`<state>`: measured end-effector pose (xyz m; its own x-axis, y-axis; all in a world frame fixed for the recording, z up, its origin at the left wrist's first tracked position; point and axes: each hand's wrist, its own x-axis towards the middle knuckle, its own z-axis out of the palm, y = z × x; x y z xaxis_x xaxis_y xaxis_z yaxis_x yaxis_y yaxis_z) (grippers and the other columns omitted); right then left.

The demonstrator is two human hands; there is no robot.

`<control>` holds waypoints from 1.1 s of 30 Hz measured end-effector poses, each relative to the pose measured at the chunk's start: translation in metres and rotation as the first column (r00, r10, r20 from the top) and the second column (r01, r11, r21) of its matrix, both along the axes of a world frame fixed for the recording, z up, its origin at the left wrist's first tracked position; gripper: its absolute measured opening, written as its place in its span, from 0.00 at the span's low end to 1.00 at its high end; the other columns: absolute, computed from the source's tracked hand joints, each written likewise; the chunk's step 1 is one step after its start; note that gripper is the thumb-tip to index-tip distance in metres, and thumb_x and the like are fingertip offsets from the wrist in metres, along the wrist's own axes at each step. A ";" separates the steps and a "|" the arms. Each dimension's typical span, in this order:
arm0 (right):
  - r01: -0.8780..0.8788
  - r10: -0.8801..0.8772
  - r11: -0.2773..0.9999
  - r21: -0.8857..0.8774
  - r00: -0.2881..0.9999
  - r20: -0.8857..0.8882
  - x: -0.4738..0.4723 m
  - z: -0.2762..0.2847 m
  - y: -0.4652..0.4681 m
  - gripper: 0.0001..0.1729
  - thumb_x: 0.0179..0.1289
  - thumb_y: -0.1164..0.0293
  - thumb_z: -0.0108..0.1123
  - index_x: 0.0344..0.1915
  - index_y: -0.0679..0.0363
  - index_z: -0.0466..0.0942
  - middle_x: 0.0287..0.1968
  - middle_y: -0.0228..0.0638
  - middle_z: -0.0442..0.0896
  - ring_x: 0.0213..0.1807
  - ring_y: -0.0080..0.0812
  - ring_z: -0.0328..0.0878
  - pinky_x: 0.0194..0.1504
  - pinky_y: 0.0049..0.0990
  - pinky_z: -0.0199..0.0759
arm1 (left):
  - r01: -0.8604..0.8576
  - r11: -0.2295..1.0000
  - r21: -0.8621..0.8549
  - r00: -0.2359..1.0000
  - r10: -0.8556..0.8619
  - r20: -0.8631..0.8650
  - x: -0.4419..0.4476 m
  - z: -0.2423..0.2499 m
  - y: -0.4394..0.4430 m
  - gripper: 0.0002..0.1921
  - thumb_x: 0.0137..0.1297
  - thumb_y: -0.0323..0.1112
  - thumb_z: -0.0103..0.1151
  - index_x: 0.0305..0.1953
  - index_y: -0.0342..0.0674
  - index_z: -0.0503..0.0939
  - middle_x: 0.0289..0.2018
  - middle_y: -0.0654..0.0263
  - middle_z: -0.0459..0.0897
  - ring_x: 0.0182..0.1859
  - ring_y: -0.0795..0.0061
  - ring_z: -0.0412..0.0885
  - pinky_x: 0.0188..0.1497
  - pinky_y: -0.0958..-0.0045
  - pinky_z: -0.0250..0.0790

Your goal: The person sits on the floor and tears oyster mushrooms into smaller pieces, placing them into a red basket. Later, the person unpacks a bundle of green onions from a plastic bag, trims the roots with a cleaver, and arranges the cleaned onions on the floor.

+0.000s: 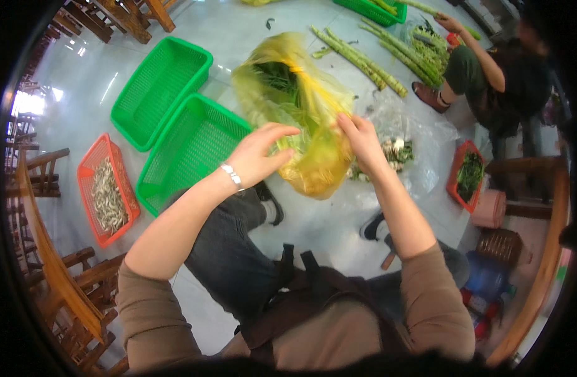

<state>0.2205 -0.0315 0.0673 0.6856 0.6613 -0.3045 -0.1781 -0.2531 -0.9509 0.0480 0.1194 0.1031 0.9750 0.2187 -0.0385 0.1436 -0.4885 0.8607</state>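
Observation:
A translucent yellow plastic bag (316,176), with leafy greens (279,77) inside it, is in front of me above the tiled floor. My right hand (361,139) pinches the bag's right edge between thumb and fingers. At the near left side of its mouth, my left hand (258,153) has thumb and fingers spread, close to or touching the plastic. Part of the contents is blurred and covered by the film. A green plastic basket (189,141) stands just left of the bag, partly behind my left forearm; a second green basket (163,87) sits beyond it.
At left, a red basket (87,200) holds small silvery fish or shrimp. Long green stalks (359,59) lie ahead. Trimmed vegetable pieces (399,153) rest on clear plastic sheeting (430,127). Another person (493,80) sits at right, holding a stalk. Wooden furniture (57,264) flanks me.

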 end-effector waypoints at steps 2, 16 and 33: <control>0.035 -0.026 0.990 -0.139 0.997 0.067 -0.012 -0.053 -0.068 0.17 0.59 0.62 0.52 0.30 0.66 0.77 0.22 0.28 0.75 0.23 0.19 0.68 0.25 0.18 0.62 | 0.167 0.966 0.197 0.980 -0.142 -0.137 0.003 -0.036 -0.027 0.25 0.54 0.35 0.55 0.54 0.40 0.65 0.53 0.59 0.68 0.55 0.61 0.65 0.56 0.65 0.59; 0.172 -0.129 0.985 -0.018 0.796 0.591 -0.052 -0.095 -0.105 0.29 0.52 0.74 0.53 0.56 0.67 0.60 0.54 0.50 0.66 0.52 0.40 0.69 0.50 0.31 0.65 | 0.466 0.842 0.271 0.806 -0.278 -0.523 0.016 -0.171 -0.126 0.21 0.53 0.38 0.52 0.49 0.39 0.67 0.35 0.52 0.79 0.43 0.57 0.75 0.52 0.57 0.60; 0.180 -0.128 0.980 -0.089 0.901 0.415 0.012 -0.135 -0.043 0.14 0.50 0.74 0.59 0.39 0.64 0.72 0.31 0.36 0.79 0.33 0.28 0.77 0.37 0.24 0.70 | -0.331 0.635 -0.698 0.942 0.177 -0.286 0.128 -0.197 -0.071 0.07 0.60 0.31 0.52 0.39 0.39 0.74 0.30 0.70 0.77 0.27 0.81 0.73 0.29 0.80 0.66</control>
<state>0.2321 -0.0744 -0.0675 0.8569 0.5130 -0.0502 0.1697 -0.3727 -0.9123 0.1759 0.0486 -0.0938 0.8435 0.2823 -0.4570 0.3473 0.3623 0.8649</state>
